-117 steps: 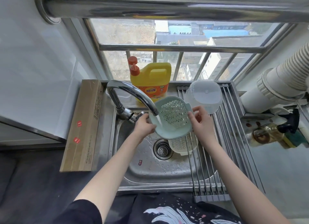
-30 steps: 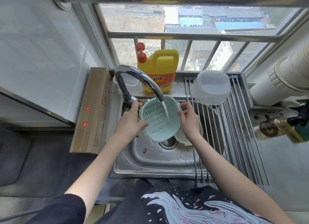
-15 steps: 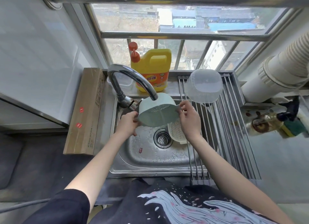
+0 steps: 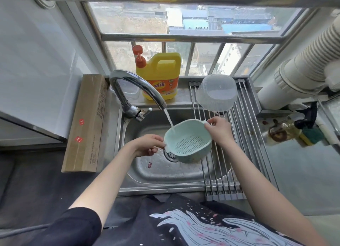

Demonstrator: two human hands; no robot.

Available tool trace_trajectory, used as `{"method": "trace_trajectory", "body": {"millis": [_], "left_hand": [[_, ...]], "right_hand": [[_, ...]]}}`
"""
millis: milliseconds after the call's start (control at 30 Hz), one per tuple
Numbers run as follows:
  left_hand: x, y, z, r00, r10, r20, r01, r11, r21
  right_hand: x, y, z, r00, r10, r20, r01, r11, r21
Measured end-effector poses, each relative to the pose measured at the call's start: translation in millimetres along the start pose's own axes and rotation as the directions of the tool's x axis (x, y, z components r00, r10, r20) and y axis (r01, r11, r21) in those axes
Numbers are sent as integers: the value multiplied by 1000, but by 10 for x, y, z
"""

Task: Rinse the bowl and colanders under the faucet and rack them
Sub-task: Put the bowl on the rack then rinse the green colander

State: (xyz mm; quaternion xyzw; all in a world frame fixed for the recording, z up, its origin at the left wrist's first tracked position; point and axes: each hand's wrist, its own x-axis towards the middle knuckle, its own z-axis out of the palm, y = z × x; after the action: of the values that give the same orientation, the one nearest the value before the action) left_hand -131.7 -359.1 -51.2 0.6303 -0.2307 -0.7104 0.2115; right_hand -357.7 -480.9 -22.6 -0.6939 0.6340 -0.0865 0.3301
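Observation:
A pale green colander [image 4: 187,142] is held over the steel sink [image 4: 139,170], its opening facing up. Water runs from the chrome faucet [image 4: 136,87] onto its inner left wall. My left hand [image 4: 147,144] pinches the colander's left handle. My right hand [image 4: 218,129] grips the right handle at the far rim. A clear plastic bowl [image 4: 217,93] rests upside down at the far end of the roll-up rack [image 4: 244,148]. The white colander seen earlier in the sink is hidden behind the green one.
A yellow detergent jug [image 4: 161,76] with an orange pump stands on the ledge behind the faucet. A long cardboard box [image 4: 86,124] lies left of the sink. A white ribbed duct [image 4: 301,61] and a greasy oil bottle [image 4: 281,131] sit to the right.
The green colander has been turned from tilted bottom-up to opening-up and lowered under the stream. Both hands kept their hold on its handles.

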Motion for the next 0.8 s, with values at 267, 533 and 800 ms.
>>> {"method": "trace_trajectory", "body": {"millis": [267, 533, 800], "left_hand": [[-261, 218, -180, 999, -22, -25, 22, 1000, -9], [-463, 458, -276, 976, 106, -189, -87, 991, 105], [-461, 335, -360, 943, 168, -286, -63, 937, 344]], "right_hand": [[-84, 61, 267, 936, 190, 296, -223, 972, 80], [-153, -13, 496, 923, 151, 353, -235, 949, 209], [-205, -65, 509, 957, 94, 273, -184, 928, 324]]}}
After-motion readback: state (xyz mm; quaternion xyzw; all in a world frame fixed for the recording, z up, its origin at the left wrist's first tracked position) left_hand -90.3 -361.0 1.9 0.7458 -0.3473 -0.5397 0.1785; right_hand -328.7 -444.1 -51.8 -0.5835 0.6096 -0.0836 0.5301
